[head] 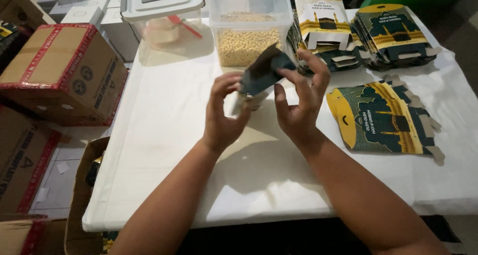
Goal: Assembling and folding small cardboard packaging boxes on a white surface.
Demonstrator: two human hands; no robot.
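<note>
Both my hands hold a small dark green printed cardboard box (263, 73) above the white table (164, 125). My left hand (223, 116) grips its lower end, where something pale shows inside. My right hand (300, 102) pinches the upper flap with thumb and fingers. The box is tilted and partly folded.
Stacks of flat green-and-yellow printed box blanks lie at the right (386, 118) and back right (393, 33). A clear tub of pale beans (249, 43) and a lidded clear container (164, 21) stand at the back. Taped cardboard cartons (64, 71) sit on the floor left.
</note>
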